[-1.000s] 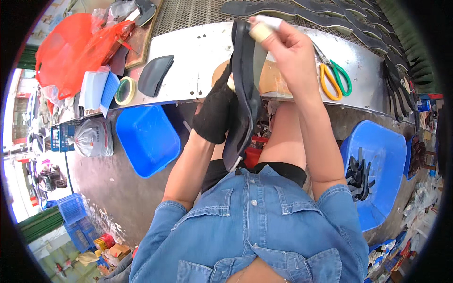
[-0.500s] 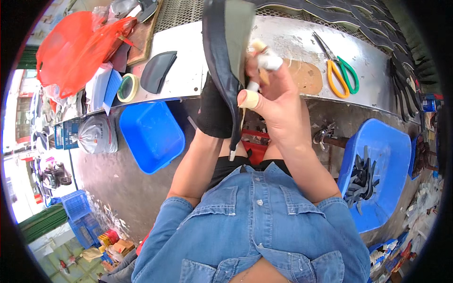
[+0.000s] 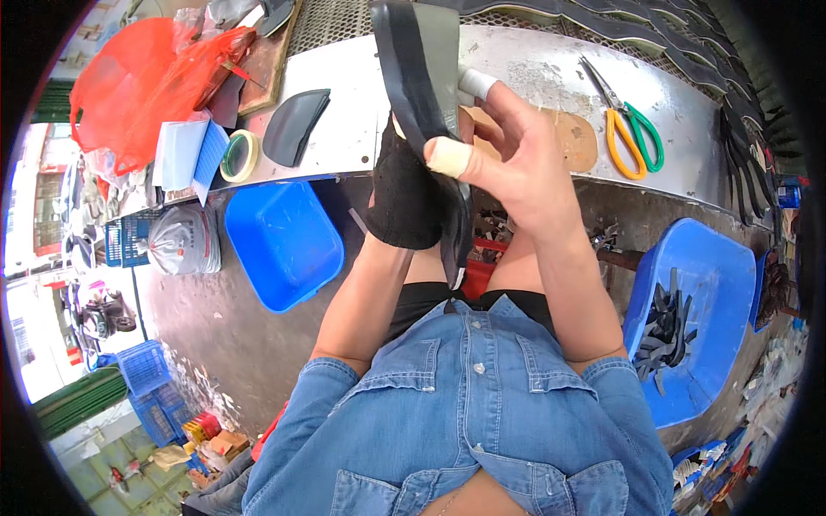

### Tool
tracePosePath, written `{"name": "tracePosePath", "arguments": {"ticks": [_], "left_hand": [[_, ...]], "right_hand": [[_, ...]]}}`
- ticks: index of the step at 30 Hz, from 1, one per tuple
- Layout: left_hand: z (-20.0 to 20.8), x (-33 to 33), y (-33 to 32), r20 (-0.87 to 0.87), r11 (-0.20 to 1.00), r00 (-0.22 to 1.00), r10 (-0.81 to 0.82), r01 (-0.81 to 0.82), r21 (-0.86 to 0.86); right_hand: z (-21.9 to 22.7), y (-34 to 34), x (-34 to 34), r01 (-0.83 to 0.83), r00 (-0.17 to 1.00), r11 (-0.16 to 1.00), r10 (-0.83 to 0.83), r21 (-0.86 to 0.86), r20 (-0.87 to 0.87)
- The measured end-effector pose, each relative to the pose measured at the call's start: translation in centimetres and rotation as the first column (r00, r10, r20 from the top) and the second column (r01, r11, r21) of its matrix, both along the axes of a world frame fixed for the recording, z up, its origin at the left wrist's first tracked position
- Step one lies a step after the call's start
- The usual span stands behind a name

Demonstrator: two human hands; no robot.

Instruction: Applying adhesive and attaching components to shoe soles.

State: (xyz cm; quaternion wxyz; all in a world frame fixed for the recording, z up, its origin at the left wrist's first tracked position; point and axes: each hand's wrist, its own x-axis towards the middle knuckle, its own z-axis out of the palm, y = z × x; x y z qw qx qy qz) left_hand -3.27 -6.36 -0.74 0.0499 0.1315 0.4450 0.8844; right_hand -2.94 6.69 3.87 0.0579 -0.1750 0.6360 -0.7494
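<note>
A long black and grey shoe sole (image 3: 409,77) stands up over the near edge of the bench, its black covering hanging down toward my lap. My left hand (image 3: 404,193), in a black glove, grips it from behind and the left, with its fingers mostly hidden by the piece. From the right, my right hand (image 3: 516,155) is closed on the edge. Its taped thumb presses the black covering, while its taped fingers lie by the grey side. Scissors (image 3: 626,129) with one yellow and one green handle lie on the bench to the right.
On the bench's left are a dark cut piece (image 3: 295,127), a tape roll (image 3: 239,156) and a red plastic bag (image 3: 129,95). Below stand a blue basin (image 3: 284,245) and a blue tub (image 3: 701,344) holding black scraps. Black wavy soles (image 3: 594,34) line the far right.
My right thumb has pressed in against the black covering, and the right fingers have closed up to the piece. The sole's lower end has swung slightly right.
</note>
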Motion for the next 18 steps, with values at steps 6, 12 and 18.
{"name": "tracePosePath", "arguments": {"ticks": [6, 12, 18], "left_hand": [[0.0, 0.9, -0.3, 0.095, 0.989, 0.995, -0.007, -0.007, 0.149], [2.1, 2.7, 0.3, 0.023, 0.927, 0.996, -0.089, 0.075, 0.367], [1.9, 4.0, 0.1, 0.263, 0.914, 0.963, -0.064, -0.049, 0.402]], "right_hand": [[-0.9, -0.3, -0.8, 0.096, 0.992, 0.981, -0.079, -0.169, 0.1], [0.9, -0.9, 0.7, 0.128, 0.991, 0.952, -0.134, 0.277, 0.005], [0.0, -0.8, 0.3, 0.093, 0.986, 0.987, -0.074, -0.128, 0.147]]}}
